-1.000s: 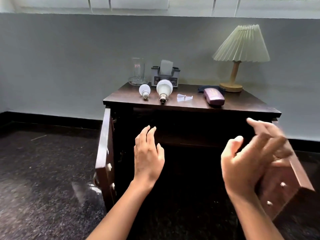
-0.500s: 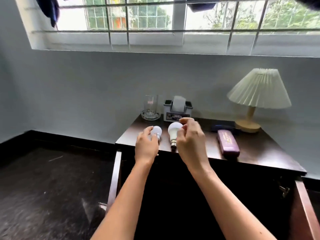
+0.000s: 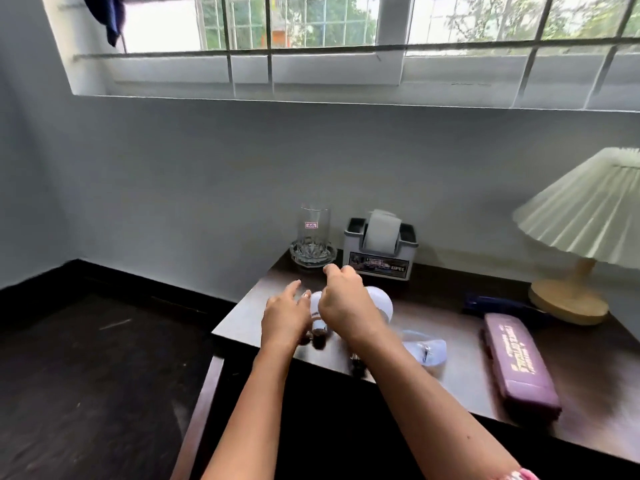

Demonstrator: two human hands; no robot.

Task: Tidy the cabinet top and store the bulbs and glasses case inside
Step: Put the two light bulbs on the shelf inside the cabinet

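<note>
Two white bulbs lie on the dark wooden cabinet top [image 3: 460,372]. My left hand [image 3: 284,318] holds the small bulb [image 3: 316,303] from its left side, fingers partly stretched over it. My right hand [image 3: 346,303] is curled over the large bulb [image 3: 382,304], whose metal base pokes out under my wrist. Both bulbs still touch the cabinet top. The purple glasses case [image 3: 519,370] lies shut to the right, near the front edge, away from both hands.
A clear plastic piece [image 3: 424,348] lies right of my right wrist. At the back stand a glass [image 3: 313,230] in a dish, a tissue holder [image 3: 381,252], a dark blue item [image 3: 498,304] and a pleated lamp [image 3: 588,216]. The cabinet's left door [image 3: 204,403] stands open.
Both hands rose from in front of the open cabinet to the top and closed on the bulbs. My view has moved closer to the cabinet and tilted up.
</note>
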